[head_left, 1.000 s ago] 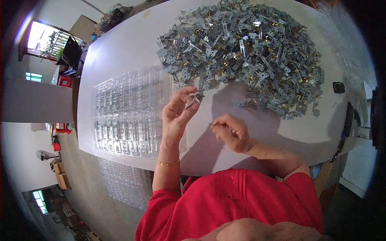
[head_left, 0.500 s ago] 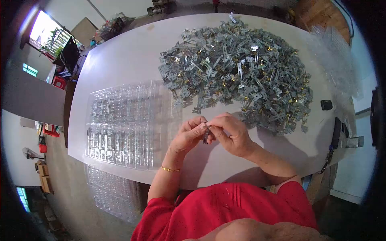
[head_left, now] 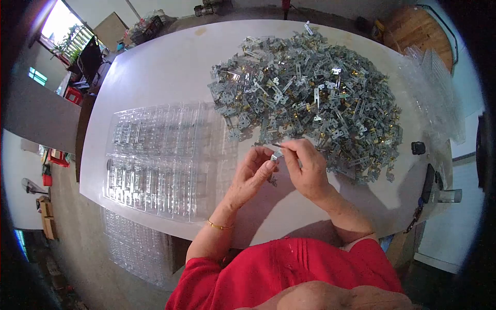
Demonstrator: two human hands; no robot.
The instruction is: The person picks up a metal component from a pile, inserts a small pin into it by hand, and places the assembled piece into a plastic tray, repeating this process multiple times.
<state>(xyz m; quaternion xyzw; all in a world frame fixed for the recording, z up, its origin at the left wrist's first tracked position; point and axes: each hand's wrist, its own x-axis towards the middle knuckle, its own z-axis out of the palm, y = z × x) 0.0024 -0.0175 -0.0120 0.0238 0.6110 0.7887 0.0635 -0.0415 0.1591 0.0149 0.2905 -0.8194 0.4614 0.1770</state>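
Near the front middle of the table, my left hand has its fingers closed on a small metal part. My right hand is close beside it on the right, thumb and forefinger pinched on a thin dark piece above the metal part. Whether the two pieces touch is too small to tell. Beyond my hands lies a large pile of metal brackets, grey with some brass-coloured bits. To the left, clear plastic trays hold rows of metal parts.
The white table has clear plastic packaging at its right edge. A small black object, a dark tool and a glass-like cylinder are on the right. More clear trays are stacked below the left front edge.
My hands have moved slightly apart, and my right hand has risen with a thin dark piece now visible in its pinch. The whole view has shifted a little.
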